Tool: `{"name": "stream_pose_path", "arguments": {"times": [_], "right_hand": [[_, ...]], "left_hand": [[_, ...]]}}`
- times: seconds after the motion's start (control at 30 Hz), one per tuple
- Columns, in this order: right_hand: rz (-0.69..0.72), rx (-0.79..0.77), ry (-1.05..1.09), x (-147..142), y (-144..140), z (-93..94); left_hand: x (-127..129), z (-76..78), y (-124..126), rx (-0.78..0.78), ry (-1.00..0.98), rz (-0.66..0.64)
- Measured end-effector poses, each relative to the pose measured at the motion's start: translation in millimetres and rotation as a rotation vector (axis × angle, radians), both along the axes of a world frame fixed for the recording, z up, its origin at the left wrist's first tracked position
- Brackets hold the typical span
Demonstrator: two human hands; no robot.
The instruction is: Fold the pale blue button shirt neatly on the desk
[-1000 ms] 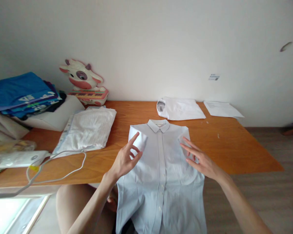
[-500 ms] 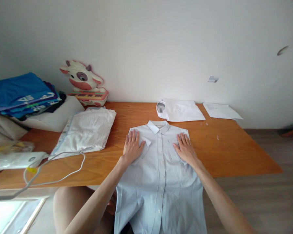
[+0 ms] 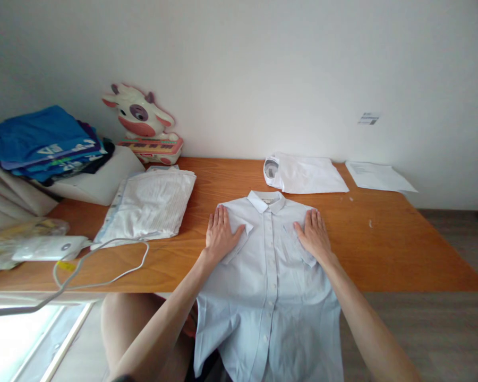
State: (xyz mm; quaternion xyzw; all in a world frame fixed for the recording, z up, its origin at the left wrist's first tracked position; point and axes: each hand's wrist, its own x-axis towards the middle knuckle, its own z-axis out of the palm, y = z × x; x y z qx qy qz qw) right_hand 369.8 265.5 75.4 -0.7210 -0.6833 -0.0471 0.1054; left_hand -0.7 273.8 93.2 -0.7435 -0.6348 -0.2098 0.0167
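A: How do the hands lie?
B: Both flat, palms down, fingers together pointing toward twelve o'clock. The left hand (image 3: 222,235) sits at nine o'clock of the right hand (image 3: 314,237), well apart.
A: And the arms?
B: Bare forearms run in from five and seven o'clock, nearly straight.

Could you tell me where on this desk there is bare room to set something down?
The widest bare wood lies at the table's right end, between the light blue shirt and the sheet of paper. A narrower strip runs between the striped folded shirt and the light blue one. The left end is crowded: stacked clothes, white cable, toy cow keyboard.
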Motion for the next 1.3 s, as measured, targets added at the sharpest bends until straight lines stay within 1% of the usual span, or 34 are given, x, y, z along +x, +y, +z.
{"name": "stream_pose_path", "arguments": {"times": [0.13,0.27,0.43,0.5,0.6,0.67,0.73,0.8,0.83,0.9,0.93,0.97,1.03,1.1,1.13,1.2,1.3], "right_hand": [[-0.019,-0.006,-0.008,3.4,3.7,-4.8],[-0.063,0.016,-0.022,0.7,5.7,-0.8],[-0.005,0.016,-0.025,-5.1,1.6,6.8],[0.013,0.004,0.0,-5.0,2.2,6.4],[0.025,0.0,0.063,-1.8,7.9,2.6],[0.034,-0.014,0.113,3.0,11.9,1.2],[0.059,-0.029,0.183,10.2,10.1,3.6],[0.108,-0.005,0.276,19.2,-3.3,11.0],[0.135,0.024,0.319,23.9,-15.3,16.1],[0.165,0.089,0.366,32.8,-48.5,27.4],[0.162,0.112,0.362,36.8,-67.9,32.4],[0.146,0.121,0.339,40.5,-87.6,36.4],[0.12,0.086,0.277,46.7,-123.0,40.3],[0.117,0.026,0.246,51.6,-147.8,39.0],[0.122,0.007,0.249,53.5,-155.6,37.3],[0.122,0.015,0.265,56.2,-163.4,33.6],[0.084,0.087,0.253,56.7,-163.4,33.0]], "left_hand": [[-2.5,1.0,-0.1,-0.013,0.017,0.019],[-2.8,2.4,3.5,-0.026,0.017,0.031],[1.3,8.3,6.9,-0.027,0.006,-0.02],[2.7,9.6,7.5,-0.035,-0.002,-0.05],[3.2,9.6,9.6,-0.053,-0.025,-0.057],[2.0,10.3,11.8,-0.061,-0.045,-0.054],[-1.0,14.2,12.2,-0.068,-0.066,-0.065],[-6.2,21.8,6.7,-0.062,-0.091,-0.124],[-9.5,26.6,0.3,-0.05,-0.107,-0.17],[-17.3,36.2,-20.4,-0.016,-0.149,-0.251],[-21.9,40.0,-34.3,-0.005,-0.172,-0.27],[-26.9,42.8,-49.5,-0.005,-0.192,-0.268],[-38.2,44.6,-80.1,-0.035,-0.206,-0.224],[-50.8,42.0,-104.4,-0.079,-0.193,-0.168],[-57.2,39.6,-112.7,-0.094,-0.189,-0.143],[-68.8,34.6,-121.3,-0.099,-0.202,-0.107],[-80.7,29.6,-120.1,-0.068,-0.256,-0.073]]}}
